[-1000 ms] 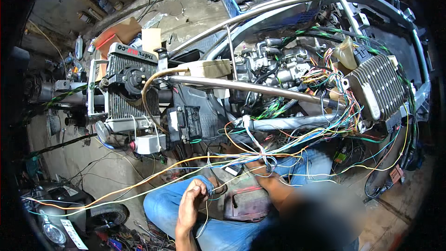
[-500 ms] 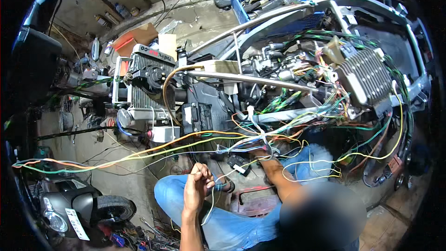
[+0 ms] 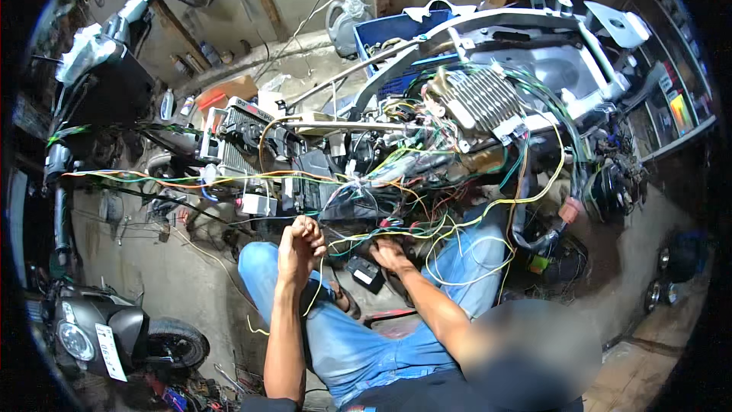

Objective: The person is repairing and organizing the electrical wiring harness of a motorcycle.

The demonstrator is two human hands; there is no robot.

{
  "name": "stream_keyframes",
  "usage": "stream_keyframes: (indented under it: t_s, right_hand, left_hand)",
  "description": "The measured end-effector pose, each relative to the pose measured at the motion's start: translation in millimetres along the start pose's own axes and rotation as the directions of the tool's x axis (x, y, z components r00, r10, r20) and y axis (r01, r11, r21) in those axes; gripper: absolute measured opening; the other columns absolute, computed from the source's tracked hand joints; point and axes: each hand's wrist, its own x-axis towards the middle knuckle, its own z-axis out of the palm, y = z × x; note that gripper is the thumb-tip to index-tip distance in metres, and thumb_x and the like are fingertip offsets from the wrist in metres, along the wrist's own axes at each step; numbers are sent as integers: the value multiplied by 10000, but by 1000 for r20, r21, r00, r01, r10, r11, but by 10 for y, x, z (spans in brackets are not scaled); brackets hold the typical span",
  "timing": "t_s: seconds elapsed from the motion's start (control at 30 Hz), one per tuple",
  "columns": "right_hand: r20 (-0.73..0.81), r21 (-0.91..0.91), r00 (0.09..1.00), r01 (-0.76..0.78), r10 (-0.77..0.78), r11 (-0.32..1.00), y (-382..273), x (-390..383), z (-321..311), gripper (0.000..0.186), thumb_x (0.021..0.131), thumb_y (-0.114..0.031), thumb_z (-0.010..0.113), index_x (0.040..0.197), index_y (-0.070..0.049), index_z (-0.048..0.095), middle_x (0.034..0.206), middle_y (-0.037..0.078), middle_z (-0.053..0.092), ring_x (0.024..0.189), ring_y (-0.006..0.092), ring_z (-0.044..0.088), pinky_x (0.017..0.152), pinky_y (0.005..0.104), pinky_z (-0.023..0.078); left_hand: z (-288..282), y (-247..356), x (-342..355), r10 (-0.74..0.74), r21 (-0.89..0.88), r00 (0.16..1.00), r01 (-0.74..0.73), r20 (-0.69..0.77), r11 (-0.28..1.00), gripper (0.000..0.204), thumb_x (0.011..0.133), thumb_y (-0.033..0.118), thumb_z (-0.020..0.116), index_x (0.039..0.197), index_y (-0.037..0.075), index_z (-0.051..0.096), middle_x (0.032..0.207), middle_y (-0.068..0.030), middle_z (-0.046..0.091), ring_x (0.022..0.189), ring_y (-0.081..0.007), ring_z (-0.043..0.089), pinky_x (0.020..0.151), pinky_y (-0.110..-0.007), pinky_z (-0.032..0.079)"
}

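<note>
Holds L hand (image 3: 302, 247) up-left of blk box (image 3: 367, 273), curled in; can't tell if pinching anything. Has R hand (image 3: 390, 254) just off box's upper-R corner, grip unclear. See yel/grn wires (image 3: 435, 231) beyond box, running approx. L–R, nearer R hand.

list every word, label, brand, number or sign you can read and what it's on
White plate on the dark motorcycle: characters, not copied here.
Top strip of the radiator: upside-down lettering, not copied here.
Multicoloured patch, far right: any print too small to read.
</note>
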Motion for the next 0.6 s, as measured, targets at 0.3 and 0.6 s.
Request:
stream_keyframes:
  t_s: [0.3,0.6]
  right_hand:
    - [9,352,978,-199,210,914,-239,-477,-358,390,822,-313,641,1041,-5,546,1002,253,621,989,407,584,816,487,472]
    - [0,311,972,-222,233,924,-540,-1146,-858,321,869,-269,479,986,1,607,938,284,627,943,396,623,804,466,487]
  left_hand:
    - [250,-38,-160,372,-228,926,-350,61,909,203,948,241,418,809,93,420,675,11,304,588,-101,294,514,-240,276]
    - [63,239,-65,406,-59,906,-415,-122,908,192,946,266,537,1030,95,564,675,64,383,571,-53,341,520,-214,292]
